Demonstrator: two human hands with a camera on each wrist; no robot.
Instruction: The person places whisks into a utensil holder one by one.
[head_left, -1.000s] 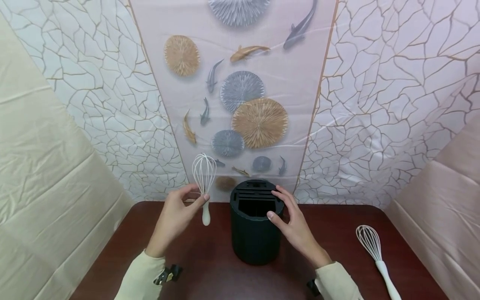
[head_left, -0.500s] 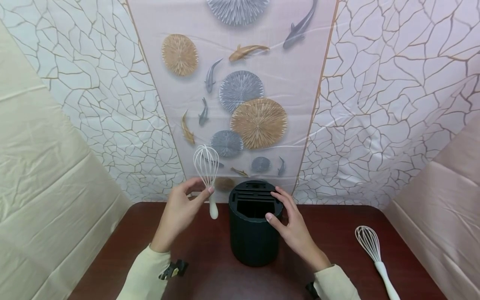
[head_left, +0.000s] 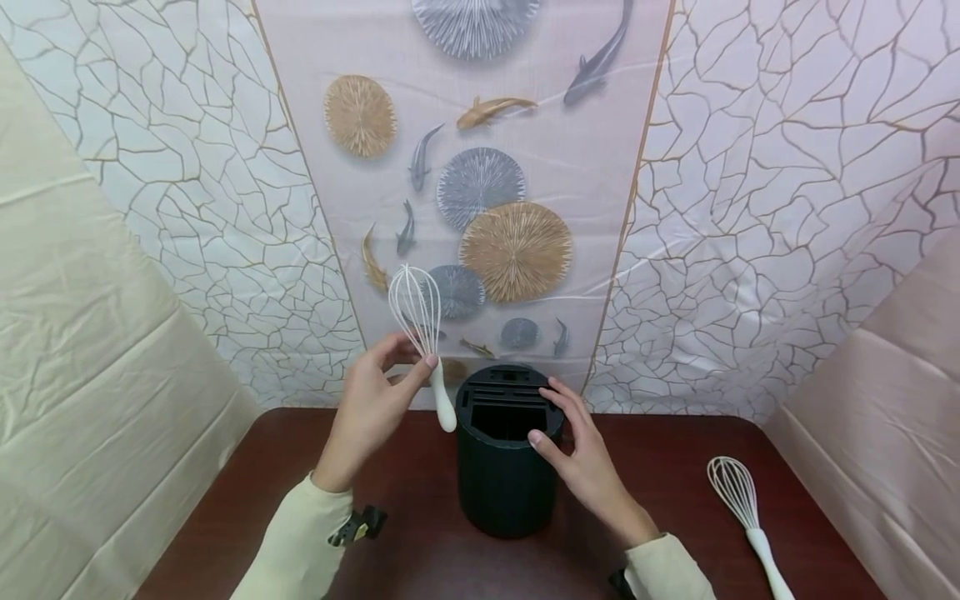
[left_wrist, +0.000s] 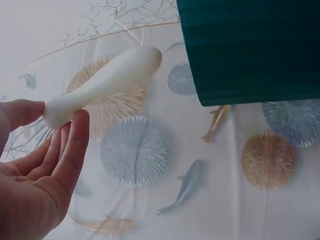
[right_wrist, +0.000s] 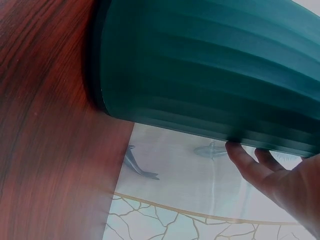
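Note:
My left hand [head_left: 367,417] pinches a white balloon whisk [head_left: 443,402] between thumb and fingers, near where wires meet handle. The whisk is raised left of a dark green utensil holder [head_left: 506,492], wire end up and handle slanting down toward the holder's rim. In the left wrist view the whisk's handle [left_wrist: 107,82] points at the holder [left_wrist: 250,50], apart from it. My right hand [head_left: 588,467] holds the holder's right side at the rim, thumb in front and fingers behind. From the right wrist, fingertips touch its ribbed wall [right_wrist: 210,75].
A second white whisk [head_left: 750,521] lies on the dark red-brown table [head_left: 660,450] at the right. The holder's black slotted top [head_left: 504,396] has a large front opening. Patterned cloth [head_left: 750,208] hangs behind the table, with pale cloth [head_left: 90,358] at the sides.
My left hand has raised the whisk and carried it rightward, closer to the holder; the handle has tilted toward it. The right hand stays at the holder's rim.

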